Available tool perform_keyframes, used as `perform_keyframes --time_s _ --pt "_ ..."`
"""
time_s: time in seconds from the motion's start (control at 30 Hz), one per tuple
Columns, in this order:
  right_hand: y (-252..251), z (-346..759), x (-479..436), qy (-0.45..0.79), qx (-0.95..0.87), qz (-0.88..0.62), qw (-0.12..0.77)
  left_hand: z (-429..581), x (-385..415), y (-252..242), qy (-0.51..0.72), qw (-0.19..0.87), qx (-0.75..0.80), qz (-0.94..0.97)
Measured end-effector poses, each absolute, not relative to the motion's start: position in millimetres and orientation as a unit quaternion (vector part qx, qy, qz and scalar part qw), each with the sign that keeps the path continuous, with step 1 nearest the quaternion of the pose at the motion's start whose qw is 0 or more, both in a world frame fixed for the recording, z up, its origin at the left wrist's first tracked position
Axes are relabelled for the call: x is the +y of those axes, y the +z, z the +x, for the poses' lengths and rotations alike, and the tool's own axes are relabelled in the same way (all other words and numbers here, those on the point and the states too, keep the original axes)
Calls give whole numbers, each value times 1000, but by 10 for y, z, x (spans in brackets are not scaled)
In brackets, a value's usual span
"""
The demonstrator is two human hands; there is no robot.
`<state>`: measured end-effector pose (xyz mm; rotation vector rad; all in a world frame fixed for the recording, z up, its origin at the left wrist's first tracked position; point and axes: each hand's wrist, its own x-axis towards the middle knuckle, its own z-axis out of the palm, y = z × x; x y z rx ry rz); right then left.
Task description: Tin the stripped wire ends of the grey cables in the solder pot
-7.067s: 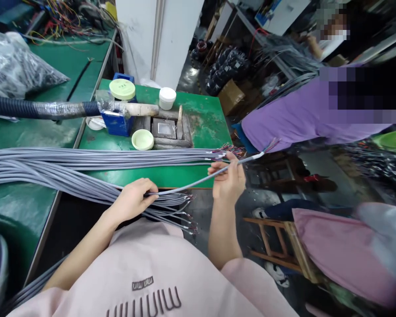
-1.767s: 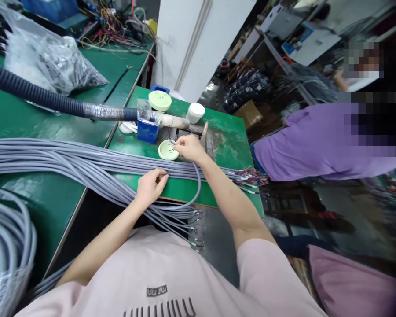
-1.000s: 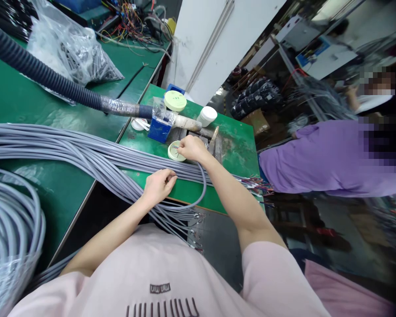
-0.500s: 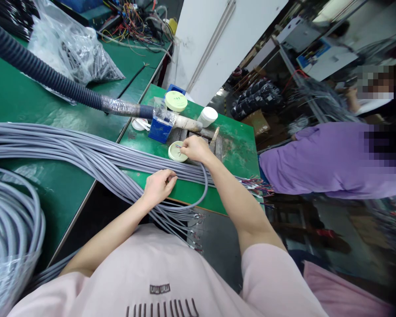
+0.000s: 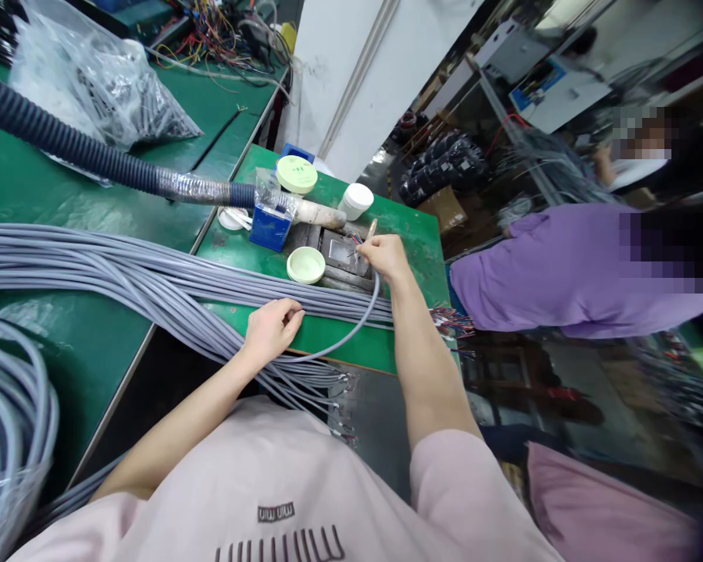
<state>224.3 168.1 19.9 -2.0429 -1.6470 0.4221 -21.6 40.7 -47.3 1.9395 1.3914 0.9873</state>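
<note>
My right hand (image 5: 387, 257) pinches the end of a grey cable (image 5: 351, 337), holding its coloured stripped wires over a square metal pot (image 5: 343, 251) set in the green bench (image 5: 398, 222). The cable curves back to my left hand (image 5: 272, 328), which is closed on it beside a thick bundle of grey cables (image 5: 123, 269) lying across the bench. A pale green dish (image 5: 306, 264) sits just left of the pot.
A ribbed dark hose (image 5: 64, 144) leads to a blue box (image 5: 269, 225). A green-lidded jar (image 5: 296, 174) and a white jar (image 5: 356, 200) stand behind. A plastic bag (image 5: 94, 86) lies far left. A person in purple (image 5: 562, 257) works on the right.
My right hand has moved the cable's wire tips from the pale green dish rightward to over the metal pot. My left hand stays closed on the cable.
</note>
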Motion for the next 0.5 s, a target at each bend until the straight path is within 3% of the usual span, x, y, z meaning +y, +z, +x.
perform_keyframes --time_s 0.5 --pt "1 2213 1775 95 -611 -770 157 -217 404 -466 371 278 515 721"
